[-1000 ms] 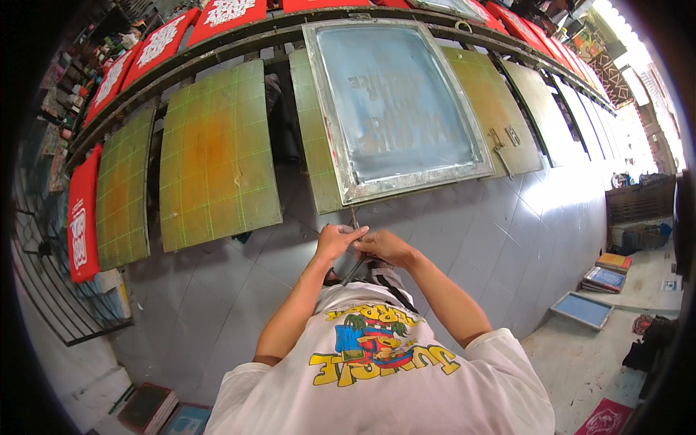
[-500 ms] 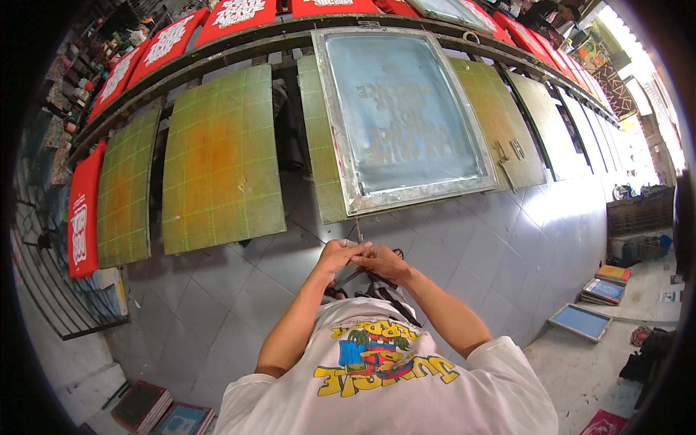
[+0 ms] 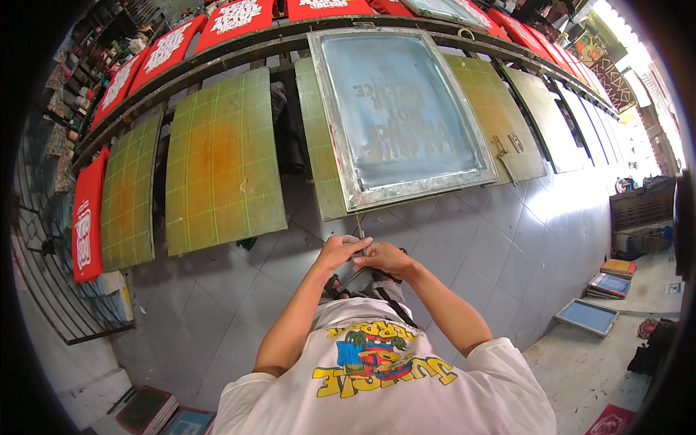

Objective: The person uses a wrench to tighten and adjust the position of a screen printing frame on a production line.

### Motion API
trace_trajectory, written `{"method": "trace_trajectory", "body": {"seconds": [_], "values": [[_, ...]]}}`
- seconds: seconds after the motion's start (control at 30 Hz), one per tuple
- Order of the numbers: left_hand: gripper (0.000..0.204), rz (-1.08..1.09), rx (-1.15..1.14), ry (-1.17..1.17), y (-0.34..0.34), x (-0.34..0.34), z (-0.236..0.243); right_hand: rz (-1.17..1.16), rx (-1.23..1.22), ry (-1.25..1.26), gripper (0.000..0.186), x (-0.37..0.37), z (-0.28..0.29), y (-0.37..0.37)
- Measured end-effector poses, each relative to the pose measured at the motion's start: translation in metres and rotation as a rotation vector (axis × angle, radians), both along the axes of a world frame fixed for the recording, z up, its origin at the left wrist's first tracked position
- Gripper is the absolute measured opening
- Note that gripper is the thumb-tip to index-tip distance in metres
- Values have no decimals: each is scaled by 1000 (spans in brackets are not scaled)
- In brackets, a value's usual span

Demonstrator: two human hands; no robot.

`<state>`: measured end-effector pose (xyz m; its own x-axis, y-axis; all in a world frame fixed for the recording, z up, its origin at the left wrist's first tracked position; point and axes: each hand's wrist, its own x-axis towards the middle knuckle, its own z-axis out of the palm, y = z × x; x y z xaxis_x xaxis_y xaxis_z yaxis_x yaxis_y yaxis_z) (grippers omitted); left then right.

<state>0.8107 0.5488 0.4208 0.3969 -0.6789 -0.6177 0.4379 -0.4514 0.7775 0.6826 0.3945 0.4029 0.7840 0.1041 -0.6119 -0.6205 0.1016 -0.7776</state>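
Observation:
In front of my waist, my left hand (image 3: 338,251) and my right hand (image 3: 386,259) meet with fingers bent and pinching. Between them stands a slim stick-like tool (image 3: 362,230), its thin end pointing away from me; its exact kind is too small to make out. Both hands' fingers close around its lower part, which they partly hide. Just beyond it lies a silk-screen frame (image 3: 346,174) with a metal rim and bluish mesh carrying mirrored lettering. This frame rests tilted on a yellow-green printing board (image 3: 330,196).
More printing boards (image 3: 225,210) line the rack's near side, with small metal clamps (image 3: 507,148) on one. Red printed shirts (image 3: 233,22) cover boards on the far side; another red shirt (image 3: 88,217) lies at left. Screen frames (image 3: 586,317) rest at right. Tiled floor (image 3: 464,239) runs below.
My hands have shifted slightly and their fingers have moved a little apart, so more of the slim tool shows between them. The view has turned slightly; the screen frame stays on its board.

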Motion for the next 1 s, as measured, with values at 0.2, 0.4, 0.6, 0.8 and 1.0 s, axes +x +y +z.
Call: {"method": "trace_trajectory", "body": {"seconds": [0.2,0.4,0.6,0.8,1.0], "values": [[48,12,71,-140,7,0,-8,-164,434,-123,40,1,30,17],[52,21,-179,69,10,-2,-15,4,232,-38,39,3,33,-8],[44,11,-23,13,1,-4,-7,-14,99,3,34,2,-5,-5],[53,-34,120,-155,5,-3,10,-83,312,-10,38,-6,14,0],[54,-58,-172,75,7,-5,-16,110,214,-117,37,0,22,-12]]}}
